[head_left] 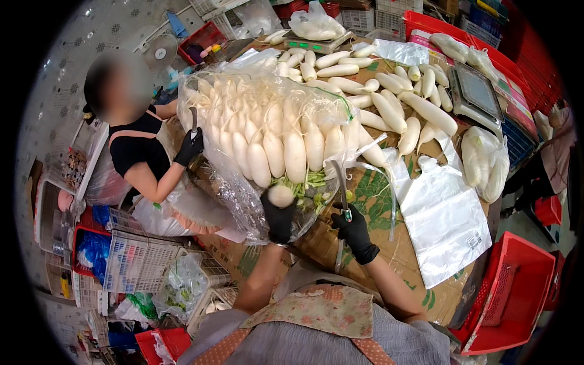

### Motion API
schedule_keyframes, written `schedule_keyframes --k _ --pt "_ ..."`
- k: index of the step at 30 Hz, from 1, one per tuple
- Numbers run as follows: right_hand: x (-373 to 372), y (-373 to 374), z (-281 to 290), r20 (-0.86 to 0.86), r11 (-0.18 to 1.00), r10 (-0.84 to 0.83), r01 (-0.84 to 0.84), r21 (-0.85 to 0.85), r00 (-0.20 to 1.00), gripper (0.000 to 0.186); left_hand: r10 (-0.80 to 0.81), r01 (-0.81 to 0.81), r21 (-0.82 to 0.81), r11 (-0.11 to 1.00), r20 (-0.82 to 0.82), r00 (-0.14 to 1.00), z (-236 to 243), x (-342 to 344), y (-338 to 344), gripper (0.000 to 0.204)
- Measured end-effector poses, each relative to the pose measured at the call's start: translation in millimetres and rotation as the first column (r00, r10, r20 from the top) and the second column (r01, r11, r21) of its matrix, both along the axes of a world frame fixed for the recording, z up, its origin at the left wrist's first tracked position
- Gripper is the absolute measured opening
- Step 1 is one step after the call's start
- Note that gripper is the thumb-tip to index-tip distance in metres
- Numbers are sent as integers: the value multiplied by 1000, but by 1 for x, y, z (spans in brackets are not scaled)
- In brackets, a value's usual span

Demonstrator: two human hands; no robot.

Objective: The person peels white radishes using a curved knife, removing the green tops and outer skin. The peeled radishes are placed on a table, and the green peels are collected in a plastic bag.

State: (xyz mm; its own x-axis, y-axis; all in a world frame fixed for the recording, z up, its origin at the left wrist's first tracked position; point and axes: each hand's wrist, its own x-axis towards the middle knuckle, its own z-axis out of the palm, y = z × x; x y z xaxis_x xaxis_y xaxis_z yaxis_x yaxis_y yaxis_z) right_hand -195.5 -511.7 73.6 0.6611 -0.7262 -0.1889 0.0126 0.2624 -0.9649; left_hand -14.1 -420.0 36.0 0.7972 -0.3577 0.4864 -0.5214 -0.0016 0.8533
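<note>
My left hand [279, 224], in a black glove, is closed around a white radish [281, 196] whose pale round end faces up. My right hand [355, 233], also black-gloved, grips a knife [342, 190] with a curved blade, its tip pointing away from me. Just beyond both hands lies a large clear plastic bag [243, 210], open and packed with rows of white radishes [274, 149]. Cut green leaf stubs [313, 181] lie between that pile and my hands.
At left a co-worker [143, 149] holds another knife. Loose radishes [389, 109] cover the cardboard-topped table's far right, near scales [477, 91]. White plastic bags [441, 219] lie flat at right; a filled bag [483, 161] sits beyond. Red crate [511, 292] and white crates [143, 261] flank the table.
</note>
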Motion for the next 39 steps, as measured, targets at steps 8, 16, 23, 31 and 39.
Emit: schedule_keyframes --k 8,16,23,31,39 --pt "13 34 26 -109 569 -103 -31 -822 989 23 -464 -93 -531 843 -802 377 111 -24 44 58" --pt "24 40 48 -195 450 -102 -129 -884 975 22 -605 -111 -622 775 -781 155 99 -36 51 58" --pt "25 27 46 -191 404 -83 -143 -904 978 23 -521 -107 -542 834 -836 172 113 -43 51 52" --pt "-9 7 -15 -457 628 90 -406 -663 885 28 -527 -185 -609 771 -774 351 112 -6 62 51" --pt "-20 -1 29 253 941 195 -253 223 948 52 -423 423 -253 870 -824 376 123 -59 24 50"
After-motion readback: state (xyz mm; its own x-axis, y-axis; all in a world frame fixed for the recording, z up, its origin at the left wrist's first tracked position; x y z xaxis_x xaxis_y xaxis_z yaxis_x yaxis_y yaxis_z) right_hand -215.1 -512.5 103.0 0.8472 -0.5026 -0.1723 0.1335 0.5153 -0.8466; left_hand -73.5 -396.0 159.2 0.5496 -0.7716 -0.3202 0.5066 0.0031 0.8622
